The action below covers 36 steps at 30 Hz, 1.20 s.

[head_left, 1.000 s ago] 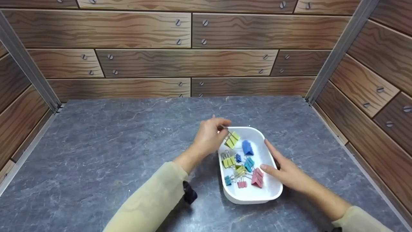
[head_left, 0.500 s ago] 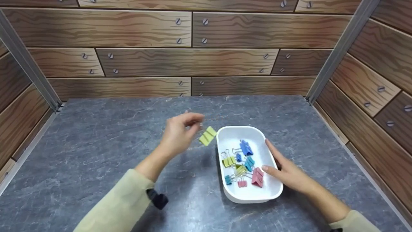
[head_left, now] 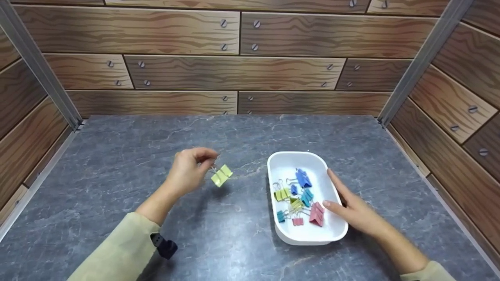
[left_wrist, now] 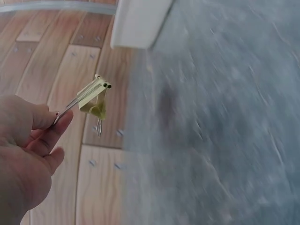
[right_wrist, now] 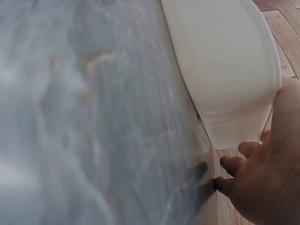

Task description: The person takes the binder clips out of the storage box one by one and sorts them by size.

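Observation:
In the head view my left hand (head_left: 189,169) pinches a yellow-green binder clip (head_left: 222,176) by its wire handle, held over the table left of a white plastic tub (head_left: 287,235). The left wrist view shows the clip (left_wrist: 96,96) hanging from thumb and fingertips, its other wire handle dangling. My right hand (head_left: 353,212) holds the tub's right side, the thumb over the rim and the fingers along the outer wall. Inside lie several binder clips: a large blue one (head_left: 303,178), a large pink one (head_left: 316,214), a teal one (head_left: 307,197) and a yellow one (head_left: 282,194).
The grey marbled table (head_left: 136,156) spreads to the left of the tub. Wood-patterned panels (head_left: 179,72) close off the back and both sides, joined by metal corner posts (head_left: 422,58). A dark device (head_left: 165,246) is strapped at my left wrist.
My left hand has lifted the yellow-green binder clip out of the tub and carried it left over the table. My right hand keeps its hold on the tub, which stays in place.

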Available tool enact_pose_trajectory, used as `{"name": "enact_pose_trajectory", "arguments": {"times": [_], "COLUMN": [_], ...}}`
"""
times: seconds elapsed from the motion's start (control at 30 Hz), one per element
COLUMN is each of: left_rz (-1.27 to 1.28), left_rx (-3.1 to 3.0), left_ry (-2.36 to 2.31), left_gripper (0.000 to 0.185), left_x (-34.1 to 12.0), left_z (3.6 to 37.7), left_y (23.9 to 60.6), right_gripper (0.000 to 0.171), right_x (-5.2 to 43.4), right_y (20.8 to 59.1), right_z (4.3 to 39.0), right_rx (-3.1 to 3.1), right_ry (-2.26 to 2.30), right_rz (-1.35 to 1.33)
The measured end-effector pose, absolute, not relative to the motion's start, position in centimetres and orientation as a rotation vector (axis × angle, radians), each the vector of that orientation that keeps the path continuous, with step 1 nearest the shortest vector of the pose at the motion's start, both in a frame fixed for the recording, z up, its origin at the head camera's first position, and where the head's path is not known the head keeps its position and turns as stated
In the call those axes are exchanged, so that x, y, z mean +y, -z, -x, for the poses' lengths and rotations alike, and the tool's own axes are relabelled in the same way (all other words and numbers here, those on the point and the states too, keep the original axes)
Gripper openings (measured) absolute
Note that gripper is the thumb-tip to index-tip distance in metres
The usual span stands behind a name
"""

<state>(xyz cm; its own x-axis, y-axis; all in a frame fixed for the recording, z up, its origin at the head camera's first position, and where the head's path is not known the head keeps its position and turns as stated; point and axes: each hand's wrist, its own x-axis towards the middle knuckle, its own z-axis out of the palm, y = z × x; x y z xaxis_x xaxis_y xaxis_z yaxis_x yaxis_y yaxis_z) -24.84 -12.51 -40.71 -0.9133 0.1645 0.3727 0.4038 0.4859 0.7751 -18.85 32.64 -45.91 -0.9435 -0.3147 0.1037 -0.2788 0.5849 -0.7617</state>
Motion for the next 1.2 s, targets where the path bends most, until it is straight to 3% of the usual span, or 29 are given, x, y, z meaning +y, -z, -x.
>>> {"name": "enact_pose_trajectory", "arguments": {"times": [0.27,0.63,1.2], "left_rz": [0.418,0.491,0.603], "left_rx": [-2.543,-2.602,-2.736], "left_ry": [1.507,1.627,1.453], "left_gripper": [0.020,0.016,0.020], "left_x": [-13.1,-9.7,-7.1], "left_z": [26.3,28.9,31.8], "left_y": [42.2,42.9,43.2], "right_gripper": [0.088,0.088,0.088], "right_x": [32.5,32.6,32.7], "right_y": [45.8,45.9,46.0], "right_z": [18.8,18.9,18.9], "right_rx": [2.760,2.759,2.714], "right_ry": [1.303,1.280,1.334], "right_rz": [0.496,0.498,0.498]}}
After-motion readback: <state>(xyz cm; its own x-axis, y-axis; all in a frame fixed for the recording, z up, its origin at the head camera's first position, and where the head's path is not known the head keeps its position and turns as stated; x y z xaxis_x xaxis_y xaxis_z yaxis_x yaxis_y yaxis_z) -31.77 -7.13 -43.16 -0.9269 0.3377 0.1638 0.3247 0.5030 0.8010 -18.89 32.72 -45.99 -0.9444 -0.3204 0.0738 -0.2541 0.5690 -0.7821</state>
